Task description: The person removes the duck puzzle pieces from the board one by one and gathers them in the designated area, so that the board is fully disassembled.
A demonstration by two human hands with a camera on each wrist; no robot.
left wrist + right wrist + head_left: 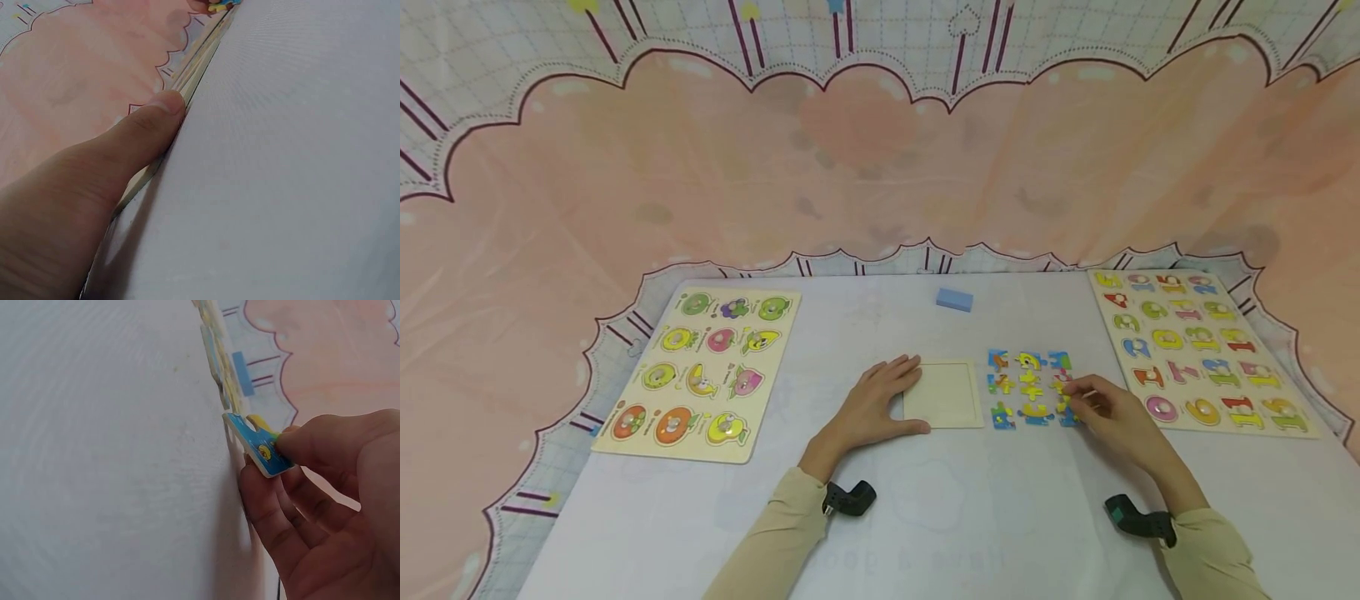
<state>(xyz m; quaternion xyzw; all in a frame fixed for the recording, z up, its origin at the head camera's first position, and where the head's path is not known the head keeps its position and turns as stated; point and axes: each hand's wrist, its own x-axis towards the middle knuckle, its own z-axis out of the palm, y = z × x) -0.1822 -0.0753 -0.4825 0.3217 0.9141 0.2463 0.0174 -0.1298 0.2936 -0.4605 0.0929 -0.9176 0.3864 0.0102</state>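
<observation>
In the head view my left hand (876,400) rests at the left side of a pale, shallow puzzle tray (943,396), fingers stretched toward its upper left corner and thumb at its near edge. The left wrist view shows that thumb (147,125) against the tray's edge. My right hand (1105,412) is at the lower right of several colourful jigsaw pieces (1030,387) laid out in rows. Seen from the right wrist, thumb and fingers pinch a blue jigsaw piece (259,447) with a yellow patch, tilted up off the table.
A fruit puzzle board (700,375) lies to the left, and a number puzzle board (1202,354) to the right. Behind the tray sits a small blue block (954,300). The white table (925,517) meets a patterned peach cloth (850,183) at the back.
</observation>
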